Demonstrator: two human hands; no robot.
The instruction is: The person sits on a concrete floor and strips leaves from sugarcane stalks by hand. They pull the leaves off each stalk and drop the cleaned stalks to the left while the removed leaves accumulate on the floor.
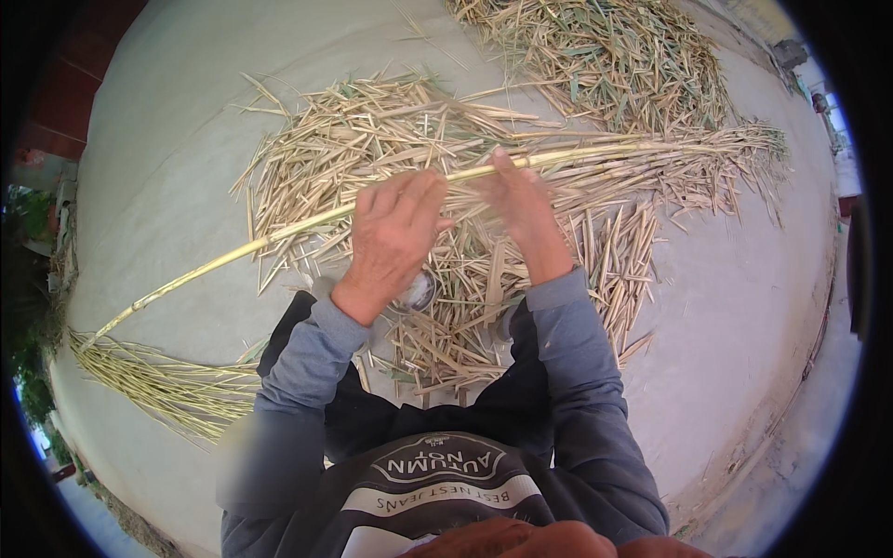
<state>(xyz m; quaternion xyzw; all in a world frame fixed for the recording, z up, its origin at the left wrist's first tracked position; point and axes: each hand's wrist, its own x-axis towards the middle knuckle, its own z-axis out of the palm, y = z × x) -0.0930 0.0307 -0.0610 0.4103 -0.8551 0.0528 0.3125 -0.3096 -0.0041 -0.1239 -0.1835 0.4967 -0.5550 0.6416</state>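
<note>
A long pale yellow-green reed stalk (307, 225) crosses in front of me, rising from the lower left toward the upper right. My left hand (395, 223) is closed around it near the middle. Close by on the right, my right hand (523, 197) is on the same stalk, one finger over its top; the other fingers are blurred by motion. Beneath both hands lie dry tan leaf sheaths (363, 139) in a loose heap. The far end of the stalk runs among other leafy reeds (716, 166) lying at the right.
Thin bare greenish stalks (177, 381) lie bundled at the lower left, by the held stalk's near end. A larger pile of dry leaves (614, 56) covers the upper right. More sheaths (446, 344) lie between my legs on the concrete floor (177, 158).
</note>
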